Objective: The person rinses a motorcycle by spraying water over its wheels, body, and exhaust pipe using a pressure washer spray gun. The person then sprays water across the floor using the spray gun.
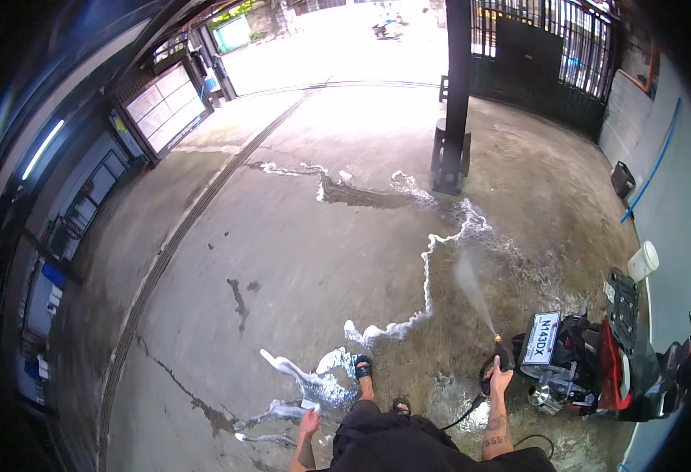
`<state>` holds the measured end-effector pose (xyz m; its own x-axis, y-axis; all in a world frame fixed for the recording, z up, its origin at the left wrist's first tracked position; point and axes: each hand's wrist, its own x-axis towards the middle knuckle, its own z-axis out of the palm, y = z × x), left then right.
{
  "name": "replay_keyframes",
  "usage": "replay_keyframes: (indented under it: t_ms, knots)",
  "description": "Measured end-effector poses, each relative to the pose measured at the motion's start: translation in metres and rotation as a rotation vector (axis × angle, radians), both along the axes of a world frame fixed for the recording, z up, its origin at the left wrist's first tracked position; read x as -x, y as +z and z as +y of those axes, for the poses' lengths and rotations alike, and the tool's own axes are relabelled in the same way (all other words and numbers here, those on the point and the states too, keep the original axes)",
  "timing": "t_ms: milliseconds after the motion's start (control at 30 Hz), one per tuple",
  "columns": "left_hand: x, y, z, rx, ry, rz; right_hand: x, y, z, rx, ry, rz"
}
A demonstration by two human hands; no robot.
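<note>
My right hand (499, 373) grips a pressure washer spray gun (503, 354) beside the rear of a motorcycle. From its brass nozzle a fan of water (472, 283) shoots forward onto the wet concrete floor. A dark hose (466, 413) runs down from the gun. White foam (331, 383) lies in streaks by my sandalled feet, and a foam line (427, 271) winds forward towards a dark post. My left hand (310, 422) is low on the left, its fingers closed around a small pale object (310, 405), too small to name.
The parked motorcycle (593, 360) stands close on my right, near the wall, with a white bucket (643, 261) beyond it. A dark steel post (457, 100) rises ahead. A drain channel (186, 230) crosses the floor on the left. A dark metal gate (534, 71) stands at the back right.
</note>
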<state>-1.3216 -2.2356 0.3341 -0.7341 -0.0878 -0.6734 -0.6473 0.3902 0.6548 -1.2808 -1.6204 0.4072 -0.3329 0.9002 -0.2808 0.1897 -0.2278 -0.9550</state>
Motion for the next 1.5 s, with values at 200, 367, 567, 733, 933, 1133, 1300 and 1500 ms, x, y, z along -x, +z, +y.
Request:
replay_keyframes:
  t_ms: [200, 367, 567, 733, 933, 1133, 1300, 1500]
  knots:
    - [0.102, -0.006, 0.004, 0.003, -0.17, 0.028, 0.043, 0.031, 0.0, -0.003, -0.158, 0.023]
    - [0.177, 0.0, 0.008, 0.041, -0.32, -0.446, 0.065, 0.044, -0.008, -0.089, 0.031, -0.098]
    - [0.321, -0.032, 0.072, 0.168, -0.523, 0.069, 0.073, 0.054, -0.034, 0.01, 0.159, -0.201]
    - [0.391, -0.047, 0.104, 0.037, -0.511, 0.172, 0.083, 0.078, -0.088, 0.071, 0.162, -0.243]
    - [0.371, -0.03, 0.114, 0.005, -0.56, 0.163, 0.109, 0.107, -0.092, -0.065, 0.096, -0.112]
    - [0.295, -0.024, 0.099, 0.038, -0.635, -0.037, 0.068, 0.081, -0.071, -0.044, -0.091, -0.169]
    - [0.197, -0.007, 0.066, -0.012, -0.485, -0.253, 0.014, 0.11, -0.099, -0.19, 0.154, -0.244]
    - [0.156, 0.021, 0.065, 0.092, -0.687, -0.283, -0.097, 0.067, -0.147, -0.085, -0.131, -0.221]
